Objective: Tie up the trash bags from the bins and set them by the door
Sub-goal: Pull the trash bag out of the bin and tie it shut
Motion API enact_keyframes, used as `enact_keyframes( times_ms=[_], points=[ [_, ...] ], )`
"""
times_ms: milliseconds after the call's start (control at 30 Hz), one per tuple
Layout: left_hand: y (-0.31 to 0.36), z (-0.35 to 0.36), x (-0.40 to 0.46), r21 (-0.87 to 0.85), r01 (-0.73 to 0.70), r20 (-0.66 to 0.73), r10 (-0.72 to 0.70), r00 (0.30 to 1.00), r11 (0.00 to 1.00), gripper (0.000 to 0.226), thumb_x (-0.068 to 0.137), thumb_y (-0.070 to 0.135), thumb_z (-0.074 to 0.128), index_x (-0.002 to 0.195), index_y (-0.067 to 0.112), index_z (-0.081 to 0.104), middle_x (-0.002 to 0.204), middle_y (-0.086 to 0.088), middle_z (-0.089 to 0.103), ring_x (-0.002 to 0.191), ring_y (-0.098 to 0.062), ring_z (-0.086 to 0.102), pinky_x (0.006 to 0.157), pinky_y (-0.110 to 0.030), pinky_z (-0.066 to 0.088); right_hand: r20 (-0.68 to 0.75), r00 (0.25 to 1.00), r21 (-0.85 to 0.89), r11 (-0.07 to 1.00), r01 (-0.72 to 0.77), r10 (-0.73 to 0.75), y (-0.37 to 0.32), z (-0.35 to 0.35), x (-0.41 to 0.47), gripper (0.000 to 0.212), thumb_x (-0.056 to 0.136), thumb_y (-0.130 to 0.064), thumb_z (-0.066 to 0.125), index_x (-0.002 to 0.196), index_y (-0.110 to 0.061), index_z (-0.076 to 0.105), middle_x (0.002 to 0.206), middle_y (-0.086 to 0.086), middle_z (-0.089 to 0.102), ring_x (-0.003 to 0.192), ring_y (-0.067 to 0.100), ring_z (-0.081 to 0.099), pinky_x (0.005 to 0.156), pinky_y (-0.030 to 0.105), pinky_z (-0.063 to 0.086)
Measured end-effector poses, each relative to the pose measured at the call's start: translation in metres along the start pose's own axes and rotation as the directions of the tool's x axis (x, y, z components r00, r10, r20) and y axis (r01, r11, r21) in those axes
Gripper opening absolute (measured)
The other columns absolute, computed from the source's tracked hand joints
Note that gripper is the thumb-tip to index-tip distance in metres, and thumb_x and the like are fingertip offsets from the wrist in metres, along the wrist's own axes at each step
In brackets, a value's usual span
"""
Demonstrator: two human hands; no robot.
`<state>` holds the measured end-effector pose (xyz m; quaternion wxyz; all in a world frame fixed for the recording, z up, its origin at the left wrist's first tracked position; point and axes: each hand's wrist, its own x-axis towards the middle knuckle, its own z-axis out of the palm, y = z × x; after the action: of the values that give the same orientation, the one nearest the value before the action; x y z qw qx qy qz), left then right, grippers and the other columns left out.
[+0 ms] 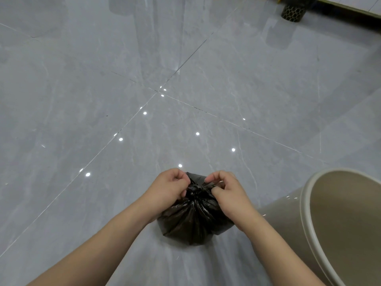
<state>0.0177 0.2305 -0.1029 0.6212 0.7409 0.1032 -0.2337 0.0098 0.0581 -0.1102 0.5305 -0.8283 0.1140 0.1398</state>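
Head view, left hand [169,187] and right hand [226,191], each grip pinched tight on black trash bag [193,219] knot

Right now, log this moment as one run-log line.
stage: tying | left hand: pinches bag neck | right hand: pinches bag neck | black trash bag: on floor | beige bin: beside, unlined

No readable text, label, brand, number or sign was found on any surface in the head view
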Motion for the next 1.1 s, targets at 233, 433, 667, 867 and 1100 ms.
enact_keyframes(
  times_ms=[233, 433, 667, 867, 1100],
  points=[
    [-0.014, -0.005, 0.001, 0.620, -0.222, 0.063, 0.235, 0.970, 0.752, 0.015, 0.074, 0.037, 0.068, 0.081, 0.033, 0.056, 0.087, 0.014, 0.054, 0.082, -0.010, 0.052, 0.080, -0.031, 0.044, -0.021, 0.999, 0.008, 0.999, 0.041, -0.041, 0.007, 0.002, 0.003, 0.036, 0.084, 0.006, 0.048, 0.088, -0.027, 0.062, 0.104, 0.000, 0.058, 0.080, 0.002, 0.054, 0.073, 0.014, 0.039],
    [0.003, 0.000, -0.002, 0.250, -0.106, -0.041, 0.120, 0.992, 0.962, 0.013, 0.079, 0.019, 0.062, 0.070, 0.016, 0.053, 0.058, 0.007, 0.050, 0.051, -0.008, 0.043, 0.053, -0.024, 0.036, -0.050, 0.996, -0.002, 0.997, 0.071, -0.071, 0.006, 0.002, 0.003, 0.031, 0.088, 0.002, 0.052, 0.086, -0.027, 0.063, 0.102, 0.000, 0.058, 0.078, 0.004, 0.056, 0.073, 0.014, 0.042],
    [0.014, -0.004, -0.002, -0.105, 0.120, -0.031, -0.124, 0.992, 0.987, 0.013, 0.085, 0.005, 0.050, 0.077, 0.015, 0.054, 0.061, -0.001, 0.047, 0.048, -0.010, 0.039, 0.049, -0.022, 0.031, -0.083, 0.980, -0.049, 0.983, 0.178, -0.182, 0.000, 0.005, -0.001, 0.034, 0.090, 0.002, 0.054, 0.084, -0.030, 0.063, 0.100, -0.009, 0.053, 0.079, -0.007, 0.056, 0.075, 0.006, 0.043],
    [0.003, -0.013, 0.005, 0.159, 0.142, -0.080, -0.130, 0.988, 0.977, 0.019, 0.089, 0.004, 0.042, 0.085, 0.016, 0.057, 0.064, 0.000, 0.049, 0.055, -0.015, 0.041, 0.050, -0.025, 0.031, -0.108, 0.967, -0.151, 0.966, 0.212, -0.229, -0.002, -0.001, -0.003, 0.039, 0.090, 0.005, 0.048, 0.081, -0.028, 0.067, 0.098, -0.007, 0.053, 0.090, -0.011, 0.052, 0.078, 0.000, 0.037],
    [-0.023, -0.025, 0.013, 0.716, 0.059, -0.230, 0.154, 0.961, 0.696, 0.027, 0.092, 0.009, 0.040, 0.109, 0.021, 0.059, 0.093, -0.003, 0.066, 0.090, -0.027, 0.059, 0.071, -0.032, 0.041, -0.186, 0.951, -0.307, 0.934, 0.181, -0.246, 0.012, -0.006, 0.003, 0.028, 0.093, 0.000, 0.048, 0.090, -0.016, 0.070, 0.096, -0.004, 0.048, 0.089, -0.007, 0.050, 0.079, -0.004, 0.031]
  ],
)
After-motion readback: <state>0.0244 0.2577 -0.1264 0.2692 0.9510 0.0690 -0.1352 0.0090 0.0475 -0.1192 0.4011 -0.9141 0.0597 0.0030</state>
